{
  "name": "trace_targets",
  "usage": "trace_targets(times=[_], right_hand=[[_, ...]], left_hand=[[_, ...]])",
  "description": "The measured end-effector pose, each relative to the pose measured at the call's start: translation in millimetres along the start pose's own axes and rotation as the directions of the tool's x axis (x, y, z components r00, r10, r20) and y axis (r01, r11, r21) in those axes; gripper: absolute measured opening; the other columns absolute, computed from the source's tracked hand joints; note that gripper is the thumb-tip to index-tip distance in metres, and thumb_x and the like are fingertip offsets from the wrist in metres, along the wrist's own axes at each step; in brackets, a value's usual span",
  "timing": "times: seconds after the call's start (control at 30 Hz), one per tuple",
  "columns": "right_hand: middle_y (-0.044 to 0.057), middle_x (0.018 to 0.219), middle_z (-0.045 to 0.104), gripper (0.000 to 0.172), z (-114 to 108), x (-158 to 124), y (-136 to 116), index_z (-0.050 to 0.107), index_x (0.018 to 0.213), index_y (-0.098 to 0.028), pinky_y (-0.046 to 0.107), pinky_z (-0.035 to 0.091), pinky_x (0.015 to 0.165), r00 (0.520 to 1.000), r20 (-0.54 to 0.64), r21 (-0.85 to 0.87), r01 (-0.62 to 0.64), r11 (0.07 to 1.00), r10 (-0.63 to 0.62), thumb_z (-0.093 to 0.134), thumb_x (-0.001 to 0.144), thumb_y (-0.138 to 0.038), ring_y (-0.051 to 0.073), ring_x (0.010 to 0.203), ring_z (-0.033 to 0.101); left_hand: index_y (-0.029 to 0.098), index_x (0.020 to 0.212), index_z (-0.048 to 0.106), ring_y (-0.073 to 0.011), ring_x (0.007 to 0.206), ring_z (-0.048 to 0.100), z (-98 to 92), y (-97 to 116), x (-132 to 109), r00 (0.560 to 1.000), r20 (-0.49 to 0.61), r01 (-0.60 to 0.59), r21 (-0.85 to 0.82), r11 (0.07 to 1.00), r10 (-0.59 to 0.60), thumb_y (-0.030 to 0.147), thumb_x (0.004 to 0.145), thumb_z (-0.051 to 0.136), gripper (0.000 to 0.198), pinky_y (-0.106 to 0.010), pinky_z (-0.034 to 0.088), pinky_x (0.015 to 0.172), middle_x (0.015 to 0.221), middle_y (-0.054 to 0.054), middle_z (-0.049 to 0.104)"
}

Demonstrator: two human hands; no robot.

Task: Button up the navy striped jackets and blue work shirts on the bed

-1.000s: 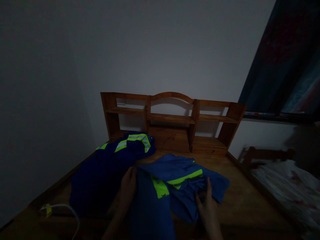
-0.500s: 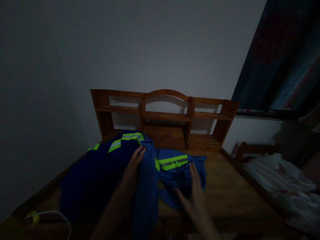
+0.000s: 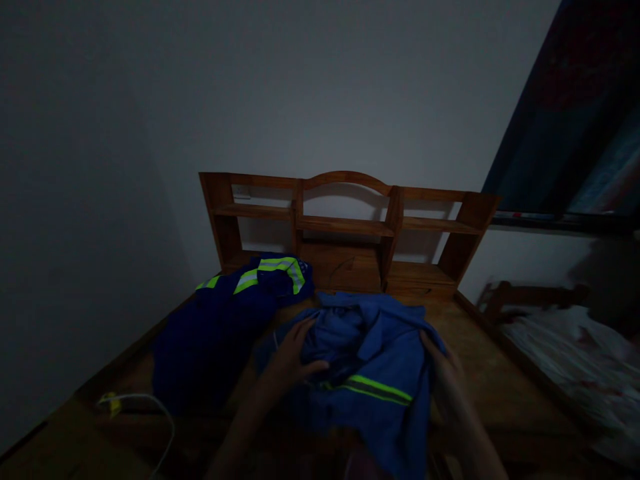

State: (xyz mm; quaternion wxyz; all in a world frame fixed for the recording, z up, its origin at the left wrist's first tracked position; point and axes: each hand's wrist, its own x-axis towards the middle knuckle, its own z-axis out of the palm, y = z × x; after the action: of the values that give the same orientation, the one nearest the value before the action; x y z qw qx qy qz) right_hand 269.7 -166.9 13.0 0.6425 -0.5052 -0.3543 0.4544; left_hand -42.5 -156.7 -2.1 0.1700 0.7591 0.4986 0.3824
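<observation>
A lighter blue work jacket (image 3: 385, 353) with a yellow-green and grey reflective band lies bunched on the wooden desk (image 3: 480, 373), its lower part hanging over the front edge. On its left part rests my left hand (image 3: 293, 360), fingers stretched and thumb spread apart. My right hand (image 3: 447, 370) is at the jacket's right edge, with its fingers closed on the cloth; part of the grip is hidden. To the left lies a heap of darker blue work clothing (image 3: 215, 340) with bright reflective stripes, apart from both hands.
A wooden shelf unit (image 3: 345, 228) stands at the desk's back against the wall. A white cable (image 3: 150, 400) with a yellow tag lies at the front left. On the right are pale bunched fabric or plastic (image 3: 565, 353) and a dark curtain (image 3: 550, 113).
The lighter jacket has been turned and spread across the middle, now showing a different reflective band. My left hand has let go of its raised cloth; my right hand has moved to its right edge.
</observation>
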Motion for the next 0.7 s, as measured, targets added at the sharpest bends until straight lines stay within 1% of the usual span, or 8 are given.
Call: trace_targets(times=[0.1,0.2,0.27,0.43,0.5,0.57,0.63,0.7], right_hand=[[0.007,0.091,0.07,0.04,-14.6,20.4,-29.8,0.065,0.099,-0.017,0.034,0.055,0.068,0.995,-0.086,0.079,-0.038,0.996,0.044,0.067,0.069,-0.045,0.022,0.073,0.067],[0.005,0.092,0.07,0.034,-28.3,46.5,-54.7,0.066,0.094,-0.019,0.031,0.055,0.069,0.99,-0.135,0.073,0.051,0.996,-0.041,0.069,0.069,-0.041,0.02,0.073,0.066],[0.006,0.096,0.069,0.036,-34.4,61.5,-69.5,0.066,0.098,-0.02,0.033,0.055,0.071,0.99,-0.125,0.064,0.069,0.996,-0.06,0.067,0.071,-0.043,0.021,0.078,0.066],[0.011,0.106,0.066,0.053,-42.5,84.7,-99.3,0.059,0.115,-0.02,0.038,0.053,0.073,0.998,0.01,0.021,0.056,0.998,-0.056,0.048,0.08,-0.058,0.025,0.09,0.065],[0.012,0.11,0.064,0.057,-47.3,93.2,-106.4,0.056,0.119,-0.02,0.039,0.052,0.074,0.995,0.066,-0.009,0.08,0.997,-0.08,0.042,0.083,-0.061,0.024,0.093,0.064],[0.013,0.113,0.062,0.061,-53.7,102.4,-110.4,0.053,0.122,-0.019,0.039,0.05,0.075,0.991,0.093,-0.026,0.102,0.994,-0.099,0.036,0.084,-0.064,0.024,0.094,0.063],[0.015,0.115,0.061,0.065,-61.4,110.7,-111.3,0.051,0.124,-0.018,0.04,0.049,0.076,0.987,0.102,-0.048,0.133,0.99,-0.127,0.03,0.084,-0.066,0.024,0.095,0.063],[0.018,0.114,0.06,0.068,-69.8,115.8,-110.0,0.051,0.123,-0.014,0.039,0.047,0.077,0.978,0.063,-0.167,0.205,0.964,-0.197,0.025,0.086,-0.065,0.024,0.095,0.062]], left_hand=[[0.024,0.121,0.052,-0.0247,0.116,0.05,6.9,-27.9,0.0,0.994,0.097,0.045,0.068,0.997,-0.052,0.043,0.072,0.066,0.055,-0.039,0.037,0.101,0.126,-0.008,0.053],[0.025,0.112,0.059,-0.0209,0.103,0.057,6.6,-26.4,-3.0,0.986,0.156,0.048,0.04,0.998,-0.054,0.044,0.078,0.06,0.039,-0.034,0.042,0.094,0.114,-0.006,0.059],[0.026,0.117,0.056,-0.0218,0.106,0.055,5.6,-19.9,-6.2,0.979,0.203,0.021,-0.011,1.0,-0.019,0.048,0.072,0.065,0.051,-0.035,0.041,0.095,0.119,-0.006,0.056],[0.03,0.139,0.03,-0.0303,0.127,0.036,14.9,-9.2,-22.9,0.922,0.38,-0.056,-0.045,0.997,0.069,0.056,0.045,0.079,0.109,-0.041,0.033,0.104,0.144,-0.009,0.03],[0.032,0.14,0.028,-0.0317,0.128,0.034,22.2,-6.3,-31.1,0.909,0.41,-0.067,-0.029,0.997,0.073,0.055,0.045,0.079,0.111,-0.043,0.032,0.104,0.145,-0.009,0.027],[0.03,0.132,0.041,-0.0302,0.123,0.039,27.9,-3.7,-36.7,0.91,0.409,-0.076,0.006,0.997,0.067,0.052,0.052,0.077,0.09,-0.041,0.034,0.102,0.139,-0.008,0.036],[0.026,0.115,0.056,-0.0254,0.114,0.047,29.8,-1.9,-38.6,0.917,0.395,-0.08,0.04,0.996,0.057,0.044,0.065,0.071,0.056,-0.036,0.038,0.097,0.127,-0.007,0.047],[0.023,0.104,0.06,-0.0212,0.106,0.051,27.5,-1.0,-36.7,0.919,0.393,-0.08,0.077,0.994,0.044,0.031,0.076,0.061,0.029,-0.032,0.041,0.092,0.115,-0.005,0.054]])
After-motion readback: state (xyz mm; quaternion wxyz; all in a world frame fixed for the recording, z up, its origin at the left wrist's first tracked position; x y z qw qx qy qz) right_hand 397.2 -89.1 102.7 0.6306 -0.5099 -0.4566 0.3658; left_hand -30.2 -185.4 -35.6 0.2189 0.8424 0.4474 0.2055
